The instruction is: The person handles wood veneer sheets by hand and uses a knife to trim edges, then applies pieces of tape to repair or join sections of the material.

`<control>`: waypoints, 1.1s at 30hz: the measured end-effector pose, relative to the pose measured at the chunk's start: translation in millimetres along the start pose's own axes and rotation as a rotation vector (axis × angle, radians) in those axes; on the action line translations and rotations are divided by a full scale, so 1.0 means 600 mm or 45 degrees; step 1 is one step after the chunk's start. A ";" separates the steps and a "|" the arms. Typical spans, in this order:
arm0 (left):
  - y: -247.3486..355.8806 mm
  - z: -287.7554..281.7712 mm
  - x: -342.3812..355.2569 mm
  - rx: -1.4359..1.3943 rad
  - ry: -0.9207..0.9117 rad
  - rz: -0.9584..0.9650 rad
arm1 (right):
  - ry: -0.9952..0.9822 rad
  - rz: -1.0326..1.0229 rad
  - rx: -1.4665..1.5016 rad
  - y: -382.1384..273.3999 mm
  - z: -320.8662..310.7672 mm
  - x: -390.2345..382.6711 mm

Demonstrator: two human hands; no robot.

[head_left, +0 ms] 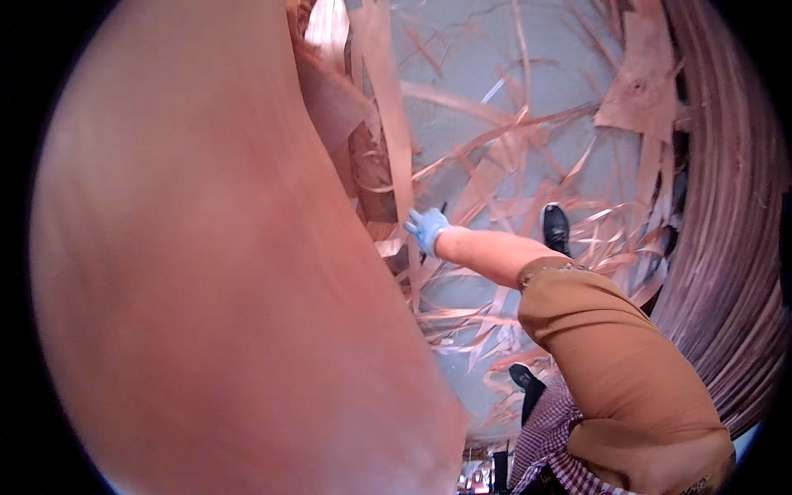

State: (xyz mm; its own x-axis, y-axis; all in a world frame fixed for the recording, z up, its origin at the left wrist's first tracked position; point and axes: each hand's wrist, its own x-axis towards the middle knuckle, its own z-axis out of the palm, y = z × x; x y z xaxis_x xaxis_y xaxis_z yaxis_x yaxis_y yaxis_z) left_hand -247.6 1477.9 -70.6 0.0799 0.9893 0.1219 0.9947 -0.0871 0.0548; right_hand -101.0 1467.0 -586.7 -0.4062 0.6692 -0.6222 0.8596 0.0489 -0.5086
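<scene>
My right hand (427, 230), in a light blue glove, reaches out to the left over the floor. A slim dark tool (445, 208) lies across it, its ends showing on either side; its kind is too small to tell. The fingertips are close to the lower end of a long narrow veneer strip (394, 124); whether they touch it I cannot tell. A large, smooth reddish-brown veneer sheet (223, 247) fills the left side, close up and slightly blurred. My left hand is out of sight.
Veneer scraps (503, 157) and curled strips litter the grey floor (462, 289). On the right stands a tall stack of layered veneer (718, 181), with a ragged piece (639, 87) beside it. My dark shoes (556, 229) stand among the offcuts.
</scene>
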 end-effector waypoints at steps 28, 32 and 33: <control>-0.047 -0.115 -0.081 0.199 -0.302 0.110 | -0.114 0.991 0.298 0.327 -0.244 -0.671; -0.061 -0.097 -0.096 0.185 -0.202 0.180 | 0.420 0.466 0.979 0.150 -0.417 -0.587; -0.070 -0.105 -0.114 0.196 -0.172 0.160 | 0.397 0.338 1.069 0.031 -0.505 -0.582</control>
State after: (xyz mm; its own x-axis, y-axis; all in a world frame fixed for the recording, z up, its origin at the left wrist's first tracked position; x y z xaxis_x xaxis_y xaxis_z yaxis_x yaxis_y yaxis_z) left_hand -299.0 1406.7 -18.9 0.2010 0.9795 -0.0161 0.9738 -0.2016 -0.1055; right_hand 150.7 1459.0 -198.2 -0.0224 0.7563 -0.6539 0.3574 -0.6048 -0.7117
